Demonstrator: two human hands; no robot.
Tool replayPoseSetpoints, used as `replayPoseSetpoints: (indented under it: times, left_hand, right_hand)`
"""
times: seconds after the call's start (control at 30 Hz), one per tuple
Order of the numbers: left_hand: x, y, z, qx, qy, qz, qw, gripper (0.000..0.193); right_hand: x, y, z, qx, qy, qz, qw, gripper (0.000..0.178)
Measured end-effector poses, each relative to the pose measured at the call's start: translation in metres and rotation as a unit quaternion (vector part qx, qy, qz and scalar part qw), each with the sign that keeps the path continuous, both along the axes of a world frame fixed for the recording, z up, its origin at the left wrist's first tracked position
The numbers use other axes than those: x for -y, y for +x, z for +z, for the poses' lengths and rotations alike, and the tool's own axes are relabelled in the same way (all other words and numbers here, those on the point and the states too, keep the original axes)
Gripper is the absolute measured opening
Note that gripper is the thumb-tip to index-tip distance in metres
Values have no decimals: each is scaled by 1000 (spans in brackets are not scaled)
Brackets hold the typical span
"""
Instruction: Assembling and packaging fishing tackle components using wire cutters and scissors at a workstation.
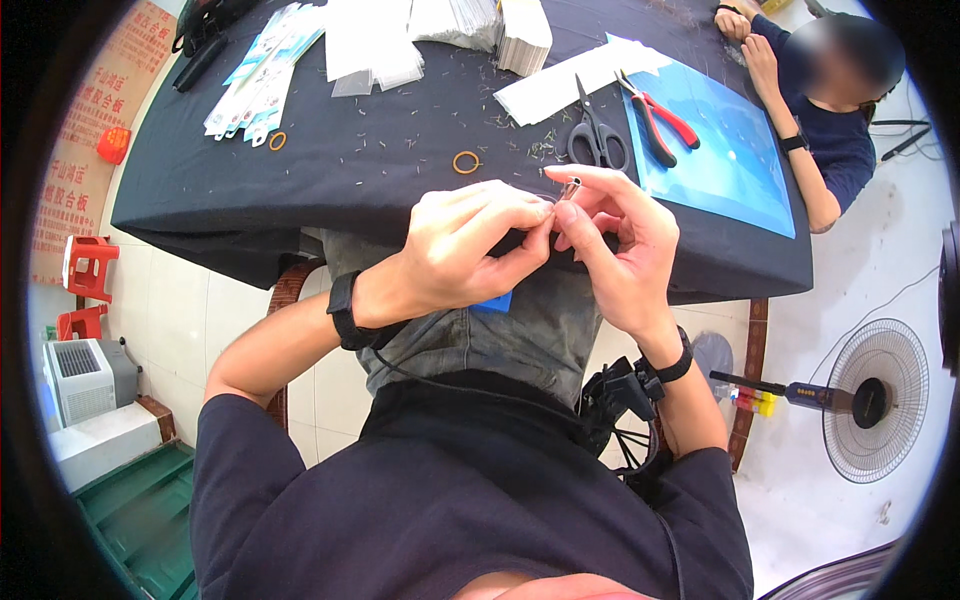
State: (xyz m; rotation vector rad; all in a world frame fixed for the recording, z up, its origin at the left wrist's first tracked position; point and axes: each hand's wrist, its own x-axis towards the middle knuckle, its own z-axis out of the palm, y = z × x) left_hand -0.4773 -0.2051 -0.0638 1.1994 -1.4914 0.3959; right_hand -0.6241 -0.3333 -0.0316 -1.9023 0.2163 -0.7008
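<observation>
My left hand (470, 245) and my right hand (630, 240) meet at the table's near edge, above my lap. Between the thumb and fingers of the right sits a small shiny metal piece (571, 188), tube-like at its top end. My left thumb and forefinger are pinched together against it; whatever they grip is too small to make out. Just beyond the right hand lie black-handled scissors (597, 140) and red-and-black pliers (660, 125). An orange-brown ring (466, 163) rests on the black cloth ahead of the left hand.
The pliers lie partly on a blue sheet (715, 150), near white strips (560, 85). Printed packets (265, 75), white cards (370, 45) and card stacks (524, 38) line the far side. Tiny clippings dot the black tablecloth (370, 190). A person (830, 100) sits far right; a fan (875, 400) stands right.
</observation>
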Motion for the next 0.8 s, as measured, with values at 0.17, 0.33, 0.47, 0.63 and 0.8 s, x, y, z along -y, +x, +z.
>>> replayPoseSetpoints:
  times: [0.17,0.33,0.47,0.63,0.8]
  left_hand:
    - [-1,1,-2,63,0,9,998,20]
    - [-1,2,-12,225,-53,41,972,11]
    - [1,1,-18,235,-39,19,971,14]
    - [2,1,-20,241,-14,-5,970,24]
    - [0,-2,-29,212,48,-16,976,25]
  right_hand:
    - [0,-1,-2,-3,-25,-5,1000,22]
    - [1,0,-5,0,-41,-6,999,19]
    - [1,0,-5,-9,-43,-14,999,16]
    - [3,-1,-5,-1,-56,-8,998,14]
    - [3,0,-4,-10,-61,-5,998,14]
